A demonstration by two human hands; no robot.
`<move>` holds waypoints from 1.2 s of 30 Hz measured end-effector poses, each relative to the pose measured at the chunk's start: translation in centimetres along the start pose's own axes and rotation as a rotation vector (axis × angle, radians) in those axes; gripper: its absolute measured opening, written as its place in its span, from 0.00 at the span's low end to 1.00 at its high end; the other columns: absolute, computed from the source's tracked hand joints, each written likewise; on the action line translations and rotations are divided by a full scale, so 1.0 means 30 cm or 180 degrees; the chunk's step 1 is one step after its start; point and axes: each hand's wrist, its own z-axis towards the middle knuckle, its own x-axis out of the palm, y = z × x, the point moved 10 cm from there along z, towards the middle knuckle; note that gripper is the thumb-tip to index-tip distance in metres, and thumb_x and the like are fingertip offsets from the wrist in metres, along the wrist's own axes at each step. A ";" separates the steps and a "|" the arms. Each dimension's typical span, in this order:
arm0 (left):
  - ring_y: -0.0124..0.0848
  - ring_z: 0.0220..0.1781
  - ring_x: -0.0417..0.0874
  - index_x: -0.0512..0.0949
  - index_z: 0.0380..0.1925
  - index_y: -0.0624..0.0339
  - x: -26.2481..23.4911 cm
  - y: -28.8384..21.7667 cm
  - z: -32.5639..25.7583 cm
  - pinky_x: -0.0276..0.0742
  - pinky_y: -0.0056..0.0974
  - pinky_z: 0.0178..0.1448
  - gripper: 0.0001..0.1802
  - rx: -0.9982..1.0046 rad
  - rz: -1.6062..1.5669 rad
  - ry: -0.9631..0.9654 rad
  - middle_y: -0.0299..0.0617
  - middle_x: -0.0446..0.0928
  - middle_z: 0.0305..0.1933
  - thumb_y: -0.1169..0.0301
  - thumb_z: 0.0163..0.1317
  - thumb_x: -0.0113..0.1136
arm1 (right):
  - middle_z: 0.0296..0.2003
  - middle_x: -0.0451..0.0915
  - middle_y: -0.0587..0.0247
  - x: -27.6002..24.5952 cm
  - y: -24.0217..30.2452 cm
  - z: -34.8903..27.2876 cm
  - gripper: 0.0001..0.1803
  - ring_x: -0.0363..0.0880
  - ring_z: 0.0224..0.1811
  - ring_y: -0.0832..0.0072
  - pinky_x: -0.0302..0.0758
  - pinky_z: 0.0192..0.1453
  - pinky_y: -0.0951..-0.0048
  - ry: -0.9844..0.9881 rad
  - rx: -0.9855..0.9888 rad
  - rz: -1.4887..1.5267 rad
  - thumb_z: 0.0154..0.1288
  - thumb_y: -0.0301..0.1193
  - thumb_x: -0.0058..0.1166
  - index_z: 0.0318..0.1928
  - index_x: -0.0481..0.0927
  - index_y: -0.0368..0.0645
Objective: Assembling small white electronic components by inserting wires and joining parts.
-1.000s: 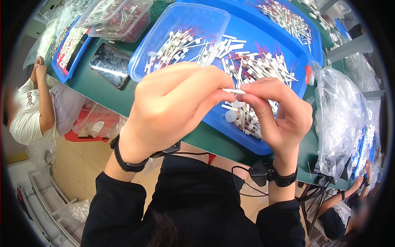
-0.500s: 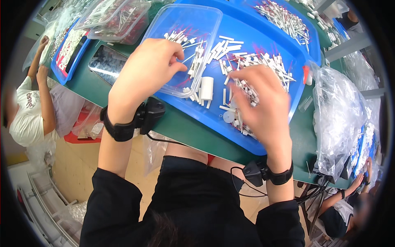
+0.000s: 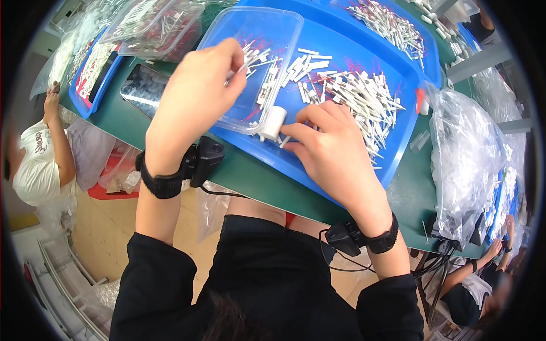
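My left hand (image 3: 196, 94) hovers over a clear plastic box (image 3: 253, 40) and pinches a thin white stick part (image 3: 239, 69) between thumb and fingers. Several more white sticks with red wires lie inside that box. My right hand (image 3: 330, 150) rests on the blue tray (image 3: 398, 153), fingertips closing on a small white piece beside a short white cylinder (image 3: 273, 123). A heap of white stick parts (image 3: 358, 99) lies on the tray just beyond my right fingers. Both wrists carry black bands with small black devices.
The tray sits on a green table (image 3: 261, 184). At the left stand a dark flat tray (image 3: 142, 85), another clear box (image 3: 159, 23) and a blue bin (image 3: 94, 65). Clear plastic bags (image 3: 466, 153) lie at the right. Another person (image 3: 40, 159) sits at lower left.
My hands were together in front of me, then parted: the left moved to the clear box, the right dropped onto the tray by the white cylinder.
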 end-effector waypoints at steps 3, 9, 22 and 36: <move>0.41 0.29 0.83 0.75 0.30 0.66 -0.060 -0.051 -0.007 0.77 0.38 0.34 0.05 0.0062 -0.0177 -0.0339 0.47 0.80 0.28 0.76 0.60 0.62 | 0.33 0.75 0.64 0.004 0.017 -0.004 0.06 0.74 0.42 0.66 0.70 0.50 0.65 -0.0012 -0.0172 -0.0110 0.49 0.25 0.63 0.31 0.83 0.43; 0.25 0.29 0.83 0.83 0.35 0.63 -0.123 -0.134 -0.070 0.78 0.27 0.36 0.08 0.0129 -0.0876 -0.0633 0.38 0.84 0.30 0.80 0.53 0.69 | 0.36 0.78 0.61 -0.040 -0.008 0.007 0.10 0.77 0.43 0.64 0.72 0.51 0.65 -0.0095 0.0029 0.0297 0.54 0.19 0.61 0.38 0.79 0.39; 0.28 0.33 0.84 0.83 0.32 0.70 -0.100 -0.250 -0.086 0.76 0.28 0.37 0.08 0.0564 -0.1332 -0.0600 0.44 0.85 0.33 0.88 0.50 0.66 | 0.36 0.84 0.53 -0.217 -0.135 -0.045 0.07 0.85 0.39 0.72 0.78 0.43 0.76 -0.0957 0.0692 0.3111 0.69 0.20 0.53 0.45 0.79 0.29; 0.30 0.29 0.84 0.83 0.29 0.68 -0.101 -0.293 -0.089 0.77 0.30 0.34 0.07 0.1000 -0.0823 -0.0729 0.43 0.85 0.30 0.86 0.48 0.70 | 0.35 0.86 0.60 -0.220 -0.128 -0.045 0.08 0.86 0.37 0.76 0.79 0.38 0.79 -0.1038 0.0472 0.2454 0.62 0.17 0.59 0.43 0.83 0.33</move>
